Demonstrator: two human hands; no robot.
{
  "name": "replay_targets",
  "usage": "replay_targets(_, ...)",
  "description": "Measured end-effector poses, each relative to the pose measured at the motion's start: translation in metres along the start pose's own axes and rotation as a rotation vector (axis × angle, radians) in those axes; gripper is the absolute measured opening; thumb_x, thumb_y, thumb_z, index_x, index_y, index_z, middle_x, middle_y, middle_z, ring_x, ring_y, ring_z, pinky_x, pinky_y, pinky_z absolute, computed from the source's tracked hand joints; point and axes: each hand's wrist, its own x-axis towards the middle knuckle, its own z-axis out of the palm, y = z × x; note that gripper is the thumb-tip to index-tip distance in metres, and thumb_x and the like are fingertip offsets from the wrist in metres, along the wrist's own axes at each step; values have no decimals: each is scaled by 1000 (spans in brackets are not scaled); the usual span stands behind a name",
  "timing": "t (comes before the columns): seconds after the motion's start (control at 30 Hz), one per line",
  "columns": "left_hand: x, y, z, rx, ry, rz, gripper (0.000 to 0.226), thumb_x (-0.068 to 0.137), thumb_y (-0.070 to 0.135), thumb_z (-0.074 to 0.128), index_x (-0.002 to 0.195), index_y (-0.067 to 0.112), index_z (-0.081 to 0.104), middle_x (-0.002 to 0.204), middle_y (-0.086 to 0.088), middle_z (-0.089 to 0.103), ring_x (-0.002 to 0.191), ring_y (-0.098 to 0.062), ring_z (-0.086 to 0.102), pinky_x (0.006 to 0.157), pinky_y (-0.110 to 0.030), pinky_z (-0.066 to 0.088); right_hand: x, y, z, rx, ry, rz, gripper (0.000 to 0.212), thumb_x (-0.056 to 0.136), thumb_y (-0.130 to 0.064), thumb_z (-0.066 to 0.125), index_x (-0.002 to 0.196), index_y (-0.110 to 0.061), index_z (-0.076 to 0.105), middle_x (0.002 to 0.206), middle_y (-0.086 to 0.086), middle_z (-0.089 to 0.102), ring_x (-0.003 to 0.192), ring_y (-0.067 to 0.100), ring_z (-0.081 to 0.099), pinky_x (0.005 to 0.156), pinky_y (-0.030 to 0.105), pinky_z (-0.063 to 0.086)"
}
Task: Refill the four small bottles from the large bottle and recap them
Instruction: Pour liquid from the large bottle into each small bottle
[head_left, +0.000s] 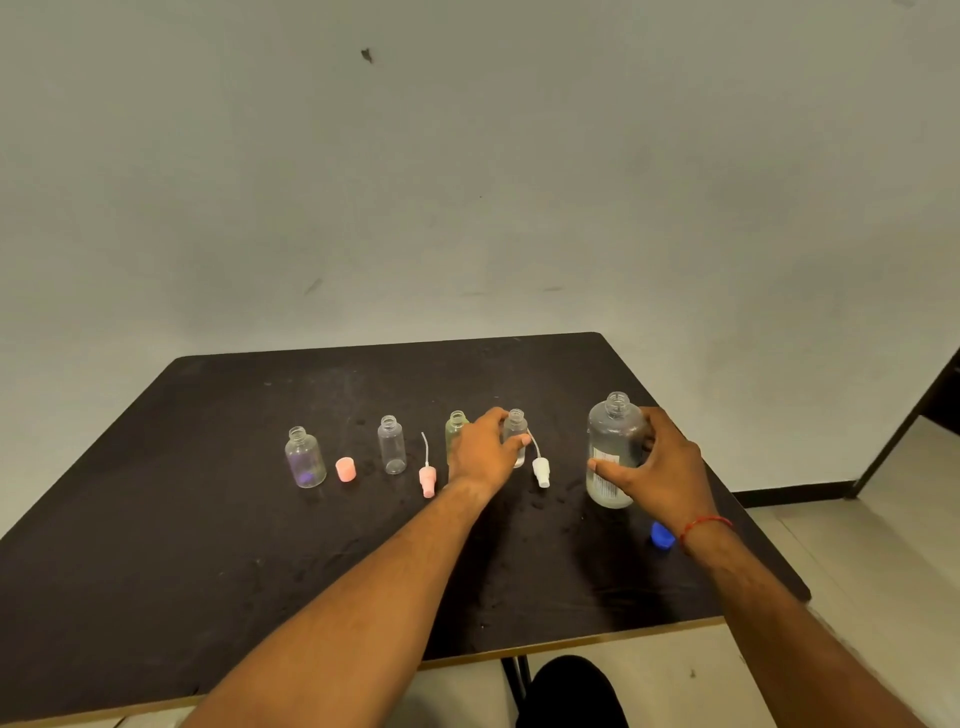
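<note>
My left hand (480, 454) is gripping the rightmost small bottle (516, 423), my right hand (662, 467) the large bottle (610, 436); all uncapped, filling seemingly just beginning.

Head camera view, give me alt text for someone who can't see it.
A person's left hand grips the rightmost small bottle while the right hand holds the open large bottle, both standing on a dark table. Three more uncapped small bottles stand in a row to its left; a pink cap, pink spray top, white spray top and blue cap lie loose.
</note>
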Motion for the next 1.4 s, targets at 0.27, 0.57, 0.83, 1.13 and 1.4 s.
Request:
replay_targets(0.27,1,-1,5,-89,-9,-33,40,91,34,74,127,23,60,122,0,70,110,-19,66,85,-47,61,-2,4,2,12,4,13,76,63,-31,90,125,-22,48,124,3,62,109,24,61,95,36,50)
replay_targets(0.57,-38,3,-17,-53,216,52,54,93,48,68,140,21,58,136,0,65,123,-16,62,103,-28,48,-4,-11,1,13,20,-23,77,61,-30,91,124,-22,48,120,4,63,99,15,58,88,25,47)
replay_targets(0.83,-59,-13,-47,-223,521,67,15,94,35,70,98,21,72,90,16,68,85,4,63,76,-21,53,-11,-28,7,24,19,-76,75,58,-32,92,121,-26,50,109,-7,61,95,14,61,83,23,50)
replay_targets(1.13,-44,-32,-50,-133,325,-100,49,91,36,74,134,17,60,133,2,62,118,-11,57,95,-22,40,-24,-42,22,41,-21,-95,74,60,-34,91,121,-26,49,113,-3,63,95,16,61,85,24,51)
replay_targets(1.4,-30,-34,-45,-109,236,-112,50,89,31,76,133,14,60,131,-2,66,118,-13,60,92,-20,43,-29,-46,32,37,-46,-94,74,61,-34,90,122,-28,48,117,-3,63,96,12,59,88,24,50)
